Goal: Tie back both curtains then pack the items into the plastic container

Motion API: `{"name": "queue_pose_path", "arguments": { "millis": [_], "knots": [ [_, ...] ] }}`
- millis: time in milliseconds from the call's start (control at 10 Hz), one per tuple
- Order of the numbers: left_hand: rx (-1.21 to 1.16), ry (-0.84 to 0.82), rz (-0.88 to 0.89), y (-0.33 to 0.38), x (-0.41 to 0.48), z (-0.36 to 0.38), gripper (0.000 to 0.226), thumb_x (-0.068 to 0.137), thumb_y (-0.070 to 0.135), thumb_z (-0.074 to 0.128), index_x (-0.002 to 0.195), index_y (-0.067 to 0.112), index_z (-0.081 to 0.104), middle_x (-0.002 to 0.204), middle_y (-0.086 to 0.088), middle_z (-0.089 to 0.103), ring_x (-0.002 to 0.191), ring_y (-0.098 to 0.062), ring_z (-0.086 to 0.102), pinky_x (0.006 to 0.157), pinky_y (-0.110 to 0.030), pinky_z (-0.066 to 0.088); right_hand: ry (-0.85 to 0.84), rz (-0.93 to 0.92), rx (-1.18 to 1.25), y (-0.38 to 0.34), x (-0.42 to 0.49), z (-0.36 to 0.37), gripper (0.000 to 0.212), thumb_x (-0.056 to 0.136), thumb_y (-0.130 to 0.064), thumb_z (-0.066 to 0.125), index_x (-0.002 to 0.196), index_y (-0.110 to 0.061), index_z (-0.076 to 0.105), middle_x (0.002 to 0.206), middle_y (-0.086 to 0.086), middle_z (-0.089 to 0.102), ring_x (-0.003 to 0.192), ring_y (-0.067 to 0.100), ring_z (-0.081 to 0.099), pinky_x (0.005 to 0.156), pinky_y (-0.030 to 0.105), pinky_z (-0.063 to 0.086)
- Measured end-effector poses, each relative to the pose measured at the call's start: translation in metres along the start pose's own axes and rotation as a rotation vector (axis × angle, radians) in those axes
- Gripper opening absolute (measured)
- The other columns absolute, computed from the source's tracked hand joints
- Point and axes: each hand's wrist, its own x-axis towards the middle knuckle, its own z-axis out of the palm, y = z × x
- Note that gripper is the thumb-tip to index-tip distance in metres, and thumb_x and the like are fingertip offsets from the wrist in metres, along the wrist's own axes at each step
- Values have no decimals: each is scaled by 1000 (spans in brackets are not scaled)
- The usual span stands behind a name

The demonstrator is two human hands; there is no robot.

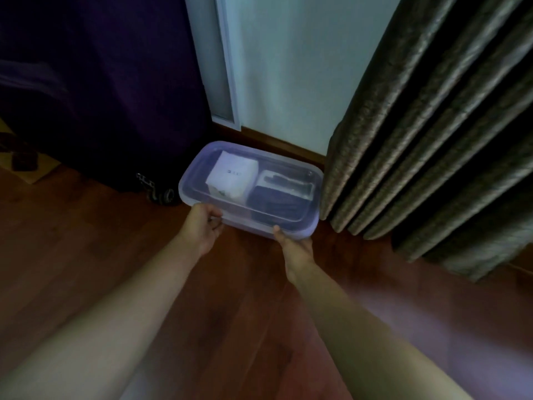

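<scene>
A clear plastic container (313,220) with its lid on sits on the wooden floor by the wall. Inside it I see a white box (232,176) on the left and a dark flat item (277,202) on the right. My left hand (203,226) grips the container's near left corner, fingers curled over the rim. My right hand (294,243) holds the near right edge, thumb on top of the lid. A grey pleated curtain (432,140) hangs at the right, its hem reaching the floor beside the container.
A dark purple cloth-covered piece of furniture (95,90) fills the left, with a small wheel (164,196) at its base. A pale wall (288,67) with a wooden skirting board stands behind the container. Wooden floor (245,313) stretches toward me.
</scene>
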Motion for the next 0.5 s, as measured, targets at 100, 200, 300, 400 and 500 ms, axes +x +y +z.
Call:
{"name": "queue_pose_path", "arguments": {
  "millis": [100,200,300,400,500],
  "knots": [
    [2,-12,2,1,4,3,33,75,-8,30,78,16,52,77,0,52,77,-17,53,80,-26,47,11,21,-5,-3,7,2,69,76,-16,77,136,-14,44,133,4,56,120,19,54,98,30,44],
    [65,-26,66,0,9,11,34,72,-9,25,67,17,45,68,2,47,70,-14,50,81,-25,45,32,10,-36,-6,15,3,66,79,-17,75,136,-13,43,134,6,55,118,19,54,91,26,43],
    [81,-1,91,-2,15,11,34,72,-10,23,61,18,40,62,3,42,65,-12,47,77,-23,43,42,7,-34,-5,15,8,69,80,-18,75,138,-12,40,135,5,53,118,18,53,92,24,41],
    [213,-47,110,-2,19,6,32,75,-9,30,61,18,40,64,2,41,70,-13,46,75,-22,43,46,22,-43,-1,17,7,72,80,-21,75,140,-12,36,136,5,52,121,19,52,95,26,41],
    [384,-124,149,1,12,8,33,87,-3,38,67,21,47,58,7,49,62,-10,50,58,-15,46,90,82,-123,-11,7,5,79,77,-29,77,141,-10,35,139,7,50,123,23,51,99,30,42]
  ]
}}
